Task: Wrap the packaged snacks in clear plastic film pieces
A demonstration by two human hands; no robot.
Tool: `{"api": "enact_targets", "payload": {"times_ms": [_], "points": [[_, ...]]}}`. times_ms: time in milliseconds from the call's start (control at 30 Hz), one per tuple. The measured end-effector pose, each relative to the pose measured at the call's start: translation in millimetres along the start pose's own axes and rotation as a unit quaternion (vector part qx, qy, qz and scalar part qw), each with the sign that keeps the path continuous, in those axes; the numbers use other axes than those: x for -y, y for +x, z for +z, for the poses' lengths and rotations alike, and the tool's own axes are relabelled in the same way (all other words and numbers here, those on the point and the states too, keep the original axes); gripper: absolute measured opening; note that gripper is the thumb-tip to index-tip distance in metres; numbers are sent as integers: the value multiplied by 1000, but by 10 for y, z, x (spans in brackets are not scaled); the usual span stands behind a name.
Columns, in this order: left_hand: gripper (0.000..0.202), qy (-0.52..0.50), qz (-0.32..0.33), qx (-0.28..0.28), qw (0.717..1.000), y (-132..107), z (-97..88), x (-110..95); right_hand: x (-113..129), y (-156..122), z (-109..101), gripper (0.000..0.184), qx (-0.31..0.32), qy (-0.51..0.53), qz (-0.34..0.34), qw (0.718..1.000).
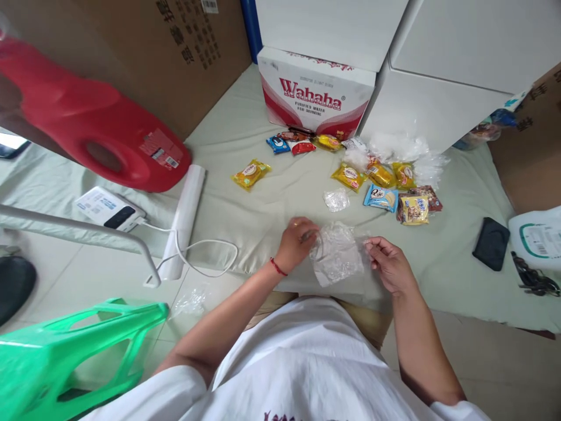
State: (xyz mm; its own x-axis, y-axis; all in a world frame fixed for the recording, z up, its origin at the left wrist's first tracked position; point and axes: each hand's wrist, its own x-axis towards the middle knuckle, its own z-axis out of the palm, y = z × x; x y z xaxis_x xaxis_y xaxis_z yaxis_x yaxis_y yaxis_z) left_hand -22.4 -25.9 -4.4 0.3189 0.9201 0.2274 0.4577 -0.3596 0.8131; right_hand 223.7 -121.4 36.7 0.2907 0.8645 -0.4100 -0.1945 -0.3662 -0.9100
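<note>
A clear plastic bag (336,256) hangs between both hands above the pale green sheet (263,199). My left hand (297,241), a red cord round its wrist, pinches the bag's left edge. My right hand (388,263) pinches its right edge. Beyond the hands lies a small crumpled clear bag (336,200). Further back several snack packets are scattered: a yellow one (250,173) on its own to the left, yellow ones (349,176) in the middle, a blue one (381,197) and a yellow-brown one (412,209).
A red jug (87,126) lies at left beside a white roll (184,216) and a charger with cable (109,209). A Wahaha carton (315,93) and white boxes (438,88) stand behind. A black pouch (491,242) lies right; a green stool (65,351) is near left.
</note>
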Motion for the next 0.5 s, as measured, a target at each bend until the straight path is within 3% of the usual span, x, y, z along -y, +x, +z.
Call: {"api": "enact_targets", "payload": {"times_ms": [67,100,167,233,267,400,500], "points": [[13,-15,-33,-98,995,-80,-63,-99,15,-22,14,41,5,35,15,999],[12,-35,-53,-108,992,-123,-76,-181,22,-37,43,41,14,54,21,998],[24,-124,-97,-31,987,-203,-44,-383,31,-71,146,40,38,96,27,994],[35,-242,-139,88,956,-250,65,-573,30,-104,288,39,64,138,29,988],[36,-292,-154,116,937,-257,134,-643,27,-119,359,39,75,157,31,984],[39,-440,-209,106,867,-197,301,-677,39,-135,492,38,79,202,32,976],[39,-484,-258,69,833,-130,171,-511,76,-108,353,37,48,200,10,978]]}}
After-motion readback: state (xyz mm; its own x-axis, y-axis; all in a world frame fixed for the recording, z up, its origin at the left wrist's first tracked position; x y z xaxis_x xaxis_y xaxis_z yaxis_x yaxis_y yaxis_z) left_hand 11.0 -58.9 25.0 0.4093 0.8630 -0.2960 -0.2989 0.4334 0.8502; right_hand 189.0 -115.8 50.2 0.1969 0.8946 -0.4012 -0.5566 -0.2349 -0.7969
